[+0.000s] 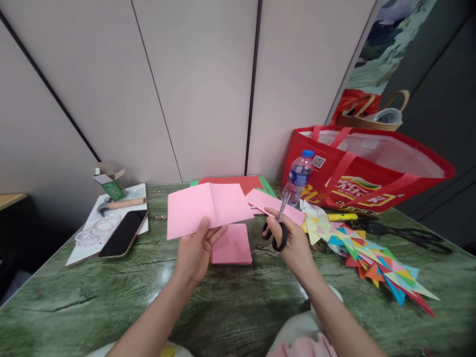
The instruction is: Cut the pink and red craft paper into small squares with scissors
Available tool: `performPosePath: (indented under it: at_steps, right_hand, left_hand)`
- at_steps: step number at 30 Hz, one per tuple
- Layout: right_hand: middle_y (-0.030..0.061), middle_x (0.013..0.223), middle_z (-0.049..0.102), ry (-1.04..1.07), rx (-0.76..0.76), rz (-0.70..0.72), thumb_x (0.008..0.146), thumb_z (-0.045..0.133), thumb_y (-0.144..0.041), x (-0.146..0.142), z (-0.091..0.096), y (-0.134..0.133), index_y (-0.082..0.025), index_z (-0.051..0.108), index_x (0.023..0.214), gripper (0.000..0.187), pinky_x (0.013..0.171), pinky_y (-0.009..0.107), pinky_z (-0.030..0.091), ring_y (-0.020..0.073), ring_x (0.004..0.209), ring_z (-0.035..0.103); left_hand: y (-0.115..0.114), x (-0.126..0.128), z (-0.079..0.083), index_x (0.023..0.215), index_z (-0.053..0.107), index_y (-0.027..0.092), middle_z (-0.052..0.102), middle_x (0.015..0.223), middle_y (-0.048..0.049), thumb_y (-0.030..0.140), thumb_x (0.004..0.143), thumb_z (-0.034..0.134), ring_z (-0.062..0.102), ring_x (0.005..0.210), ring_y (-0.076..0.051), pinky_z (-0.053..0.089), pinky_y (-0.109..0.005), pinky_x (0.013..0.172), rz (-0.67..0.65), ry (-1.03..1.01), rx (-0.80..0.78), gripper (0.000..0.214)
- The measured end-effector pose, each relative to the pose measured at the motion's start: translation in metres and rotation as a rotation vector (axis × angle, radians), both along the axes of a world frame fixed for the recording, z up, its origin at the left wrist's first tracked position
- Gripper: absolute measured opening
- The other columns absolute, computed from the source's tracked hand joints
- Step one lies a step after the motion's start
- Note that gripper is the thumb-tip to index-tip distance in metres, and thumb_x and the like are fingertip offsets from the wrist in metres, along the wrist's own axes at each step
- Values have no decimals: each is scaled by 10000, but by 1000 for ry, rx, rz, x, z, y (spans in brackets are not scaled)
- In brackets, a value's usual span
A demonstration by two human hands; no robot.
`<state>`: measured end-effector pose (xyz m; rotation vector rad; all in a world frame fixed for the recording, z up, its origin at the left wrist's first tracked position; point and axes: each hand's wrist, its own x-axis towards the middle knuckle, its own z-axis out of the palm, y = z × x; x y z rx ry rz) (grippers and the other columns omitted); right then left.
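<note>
Left grip (pixel 196 250) pinches 1 pink sheet (pixel 191 210) at its lower edge, raised above the bench (pixel 126 297). This sheet looks smooth and matte, with straight edges and 1 soft crease running down it near the middle. Right grip (pixel 292 240) is closed around scissors (pixel 284 204), which have black loop handles and shiny metal blades directed away from the person. Below the sheet, a squarish pink stack (pixel 234 248) lies flat. The bench surface is green, glossy, with dark crack-like veins. At right lie many-coloured pointed paper pieces (pixel 386 260).

Soft, even light; glare on tabletop (pixel 126 302)
</note>
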<state>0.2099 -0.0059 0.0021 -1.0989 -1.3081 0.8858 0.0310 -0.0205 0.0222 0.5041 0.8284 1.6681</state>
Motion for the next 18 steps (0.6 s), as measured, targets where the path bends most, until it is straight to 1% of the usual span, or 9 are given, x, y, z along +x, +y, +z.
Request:
performPosePath:
  at_steps: [1, 3, 6, 8, 10, 12, 15, 17, 18]
  right_hand:
    - [-2, 578, 570, 35, -27, 85, 761, 531, -469, -5, 5, -7, -167, 582, 1033, 410, 551, 274, 429, 155, 551, 550]
    - [3, 588, 601, 116, -102, 333, 785, 517, -442, -17, 12, -23, -162, 565, 1018, 368, 586, 287, 443, 152, 548, 559]
    - [13, 621, 634, 154, -265, 655, 731, 618, -377, -36, 16, -44, -165, 553, 972, 328, 608, 277, 430, 149, 588, 565]
    - [-9, 643, 582, 209, -313, 716, 688, 666, -372, -46, 12, -53, -169, 558, 888, 305, 578, 239, 394, 118, 589, 517]
    - [-39, 643, 500, 258, -331, 746, 610, 733, -363, -53, 6, -56, -173, 555, 848, 353, 523, 206, 340, 87, 559, 436]
    - [-40, 660, 469, 286, -345, 777, 604, 736, -373, -57, 1, -57, -169, 551, 842, 364, 516, 202, 315, 81, 563, 396]
    - [-21, 709, 475, 292, -326, 782, 661, 688, -400, -60, -2, -55, -165, 555, 843, 325, 554, 212, 323, 94, 614, 396]
    - [-21, 717, 471, 278, -302, 750, 669, 679, -405, -60, -3, -53, -170, 555, 832, 312, 567, 214, 327, 101, 633, 395]
    - [-24, 715, 468, 273, -296, 730, 662, 684, -405, -60, -2, -52, -172, 552, 826, 313, 571, 214, 330, 104, 637, 396]
  left_hand:
    - [0, 0, 1, 917, 608, 160, 700, 783, -23, 128, 693, 639, 660, 733, -172, 511, -433, 823, 19, -2, 23, 229]
    - [-1, 0, 2, 941, 602, 170, 702, 789, -22, 136, 683, 650, 660, 752, -179, 495, -441, 845, 38, 6, 59, 265]
    - [-3, 2, 4, 955, 599, 164, 701, 767, -25, 156, 666, 669, 660, 753, -182, 479, -437, 866, 58, 21, 96, 297]
    - [-5, 5, 6, 961, 596, 166, 700, 768, -23, 164, 652, 682, 658, 755, -181, 480, -426, 864, 78, 30, 118, 320]
    - [-7, 7, 7, 959, 595, 173, 697, 795, -25, 176, 641, 691, 655, 777, -185, 490, -409, 847, 96, 43, 132, 332]
    - [-9, 10, 7, 933, 599, 168, 691, 819, -34, 201, 633, 698, 649, 806, -192, 510, -368, 803, 107, 65, 110, 318]
    - [-12, 15, 1, 779, 611, 135, 673, 703, -45, 277, 600, 719, 651, 719, -194, 531, -261, 586, 117, 147, -46, 252]
    - [-14, 17, -5, 664, 595, 132, 634, 584, -31, 333, 575, 726, 634, 621, -181, 474, -212, 435, 118, 224, -184, 255]
    - [-16, 18, -9, 634, 593, 133, 620, 555, -26, 357, 572, 722, 620, 586, -172, 447, -204, 402, 116, 269, -232, 266]
